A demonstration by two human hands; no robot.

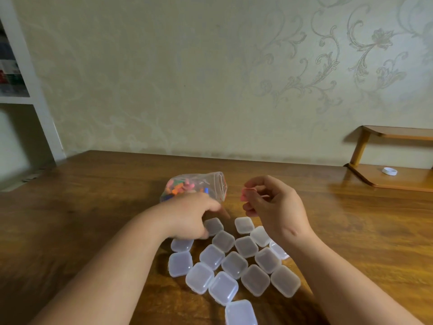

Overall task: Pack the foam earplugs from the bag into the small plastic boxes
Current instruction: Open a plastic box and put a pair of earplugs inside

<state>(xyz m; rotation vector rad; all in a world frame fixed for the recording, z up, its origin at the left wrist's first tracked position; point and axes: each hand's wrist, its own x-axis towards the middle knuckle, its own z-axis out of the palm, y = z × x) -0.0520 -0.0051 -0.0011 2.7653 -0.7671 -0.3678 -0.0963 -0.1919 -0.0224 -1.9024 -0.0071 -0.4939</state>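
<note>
Foam earplugs (180,187) of mixed colours sit in the clear zip bag (219,184) lying on the wooden tabletop (93,207), just behind the left hand (189,216). That hand reaches down over the far edge of the small plastic boxes (234,263) with curled fingers (whether its grip closes on a box I cannot tell). Further right, the right hand (274,207) hovers above the clustered translucent boxes, its grip pinching one pink earplug (246,194), and a white cap (389,171) rests on the low wooden shelf (403,182).
</note>
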